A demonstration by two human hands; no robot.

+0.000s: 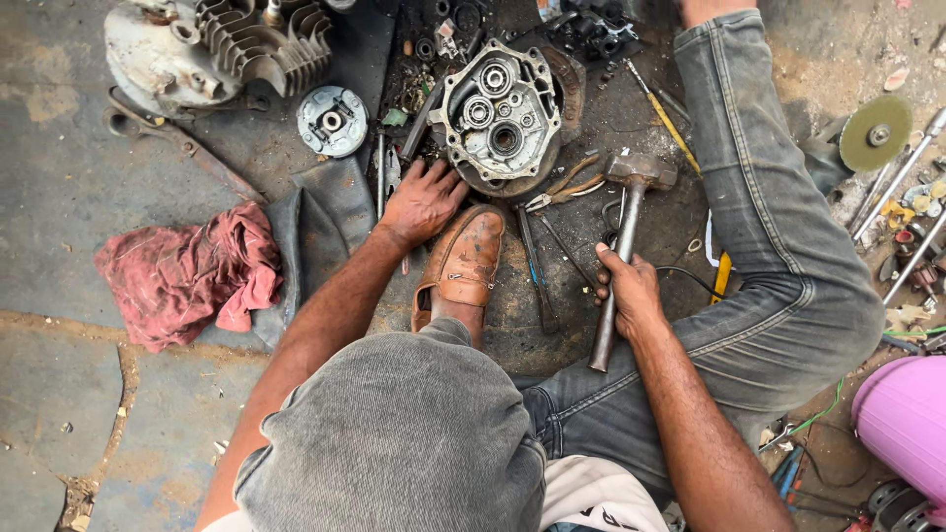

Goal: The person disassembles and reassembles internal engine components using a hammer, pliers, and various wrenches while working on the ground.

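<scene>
I sit on the ground with a brown leather shoe (pixel 463 261) between my arms. My right hand (pixel 629 291) grips the metal handle of a hammer (pixel 631 212); its head rests on the ground near the right of a round engine crankcase half (pixel 498 113) with bearings. My left hand (pixel 424 202) lies fingers spread on the dirty ground at the lower left edge of that casing, next to thin steel tools (pixel 382 177). Pliers (pixel 567 187) lie between the casing and the hammer head.
A finned cylinder and side cover (pixel 217 44) sit far left, a small round plate (pixel 333 120) beside them. A red rag (pixel 187 276) lies left. My jeans-clad right leg (pixel 769 197) bends along the right. A grinding disc (pixel 875 133) and rods (pixel 902 187) lie far right, a pink object (pixel 907 414) lower right.
</scene>
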